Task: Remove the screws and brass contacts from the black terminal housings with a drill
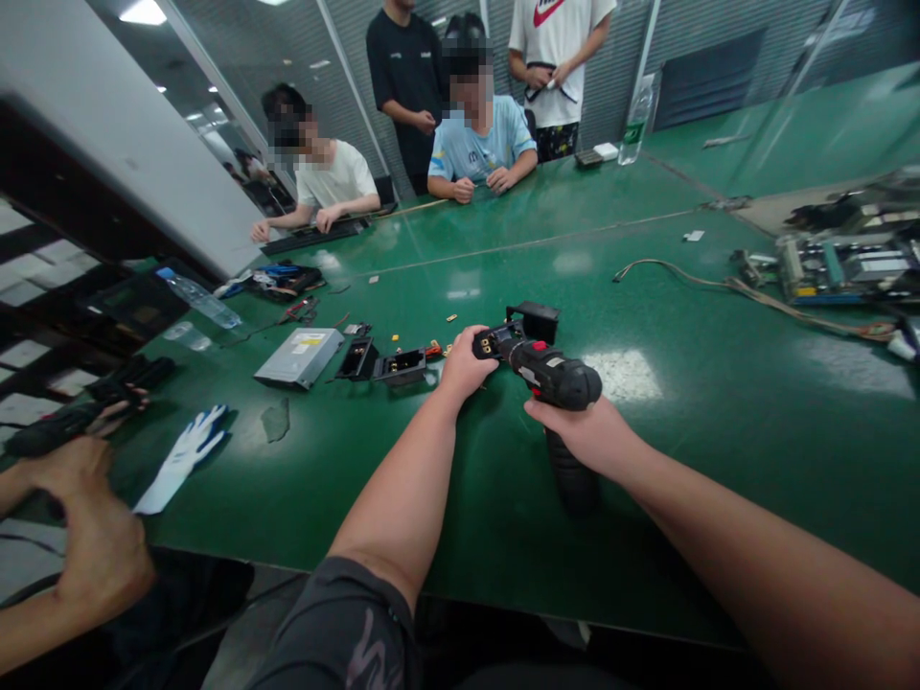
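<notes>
Item: black cordless power tool (550,372) with a red accent, held in the air over the green worktop (647,508), directly before the wearer. Brass terminals show at its left end, a squared black housing (533,322) sits on top, and a ribbed dark handle (572,470) hangs downward. It is judged fairly heavy and stiff, with hard plastic and rubbery sections; the ribbed handle looks the surest place to take hold. Left hand (464,366): grip closed, curled around the terminal end. Right hand (579,433): grip closed beneath the body, just above the handle. On the worktop nearby: an opened black plastic casing (400,368), small brass pieces (451,317) and a silver optical drive (297,356). Farther left lies a white glove (182,456), beside another person's hand (90,517). To the right are a tan wire harness (747,292) and a circuit board (840,268). Across the worktop stands a plastic water bottle (636,123), near two seated people (481,144) and two standing people (557,67).
</notes>
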Demonstrator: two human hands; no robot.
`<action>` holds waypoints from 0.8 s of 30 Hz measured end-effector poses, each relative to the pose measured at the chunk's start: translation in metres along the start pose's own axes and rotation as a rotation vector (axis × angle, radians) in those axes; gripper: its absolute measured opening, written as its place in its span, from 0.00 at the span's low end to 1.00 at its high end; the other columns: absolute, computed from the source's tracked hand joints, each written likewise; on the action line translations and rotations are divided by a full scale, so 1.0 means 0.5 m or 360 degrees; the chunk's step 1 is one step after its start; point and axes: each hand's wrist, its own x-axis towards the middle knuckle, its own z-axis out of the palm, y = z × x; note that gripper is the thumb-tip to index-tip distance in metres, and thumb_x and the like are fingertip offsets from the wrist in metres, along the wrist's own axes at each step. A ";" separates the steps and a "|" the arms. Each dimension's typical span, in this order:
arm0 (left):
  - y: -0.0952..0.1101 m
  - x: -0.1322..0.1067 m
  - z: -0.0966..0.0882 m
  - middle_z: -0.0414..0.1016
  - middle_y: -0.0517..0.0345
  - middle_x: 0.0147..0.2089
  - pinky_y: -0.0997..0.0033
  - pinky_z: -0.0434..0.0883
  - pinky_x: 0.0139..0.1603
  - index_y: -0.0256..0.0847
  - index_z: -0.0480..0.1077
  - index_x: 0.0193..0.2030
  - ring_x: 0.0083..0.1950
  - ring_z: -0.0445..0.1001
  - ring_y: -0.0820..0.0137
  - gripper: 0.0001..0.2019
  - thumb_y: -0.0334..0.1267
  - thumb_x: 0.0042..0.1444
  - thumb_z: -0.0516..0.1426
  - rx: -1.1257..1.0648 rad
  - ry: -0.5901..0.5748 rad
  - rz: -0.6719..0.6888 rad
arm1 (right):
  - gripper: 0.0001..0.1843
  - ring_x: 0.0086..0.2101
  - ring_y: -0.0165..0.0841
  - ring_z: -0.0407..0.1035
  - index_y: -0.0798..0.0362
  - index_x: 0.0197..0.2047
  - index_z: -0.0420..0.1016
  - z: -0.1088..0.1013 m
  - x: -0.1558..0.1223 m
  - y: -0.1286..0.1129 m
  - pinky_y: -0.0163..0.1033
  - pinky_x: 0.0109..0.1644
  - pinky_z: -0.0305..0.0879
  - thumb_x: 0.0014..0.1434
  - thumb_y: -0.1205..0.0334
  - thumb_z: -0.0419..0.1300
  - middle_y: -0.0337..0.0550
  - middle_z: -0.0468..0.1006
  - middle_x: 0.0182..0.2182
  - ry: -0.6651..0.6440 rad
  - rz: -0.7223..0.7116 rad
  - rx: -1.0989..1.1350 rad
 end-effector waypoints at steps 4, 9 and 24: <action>-0.003 0.001 0.001 0.82 0.50 0.67 0.46 0.74 0.77 0.48 0.75 0.67 0.69 0.81 0.51 0.34 0.31 0.52 0.71 0.0014 0.0005 0.0012 | 0.26 0.67 0.60 0.79 0.49 0.58 0.81 0.001 0.000 0.001 0.67 0.77 0.69 0.60 0.47 0.69 0.61 0.86 0.64 -0.0002 0.0028 -0.0007; -0.009 0.003 0.006 0.82 0.49 0.66 0.47 0.75 0.76 0.47 0.75 0.67 0.69 0.81 0.52 0.34 0.30 0.51 0.70 -0.0001 0.0015 0.0055 | 0.26 0.67 0.59 0.79 0.49 0.56 0.81 0.001 0.002 0.005 0.66 0.77 0.70 0.59 0.46 0.68 0.61 0.86 0.63 0.0014 -0.0032 -0.0009; 0.000 0.000 0.003 0.82 0.50 0.67 0.46 0.75 0.76 0.48 0.75 0.67 0.69 0.81 0.51 0.34 0.30 0.52 0.71 0.0018 0.0005 0.0026 | 0.27 0.66 0.59 0.79 0.49 0.59 0.81 0.000 0.002 0.006 0.66 0.77 0.69 0.60 0.46 0.69 0.61 0.86 0.63 -0.0008 -0.0014 -0.0022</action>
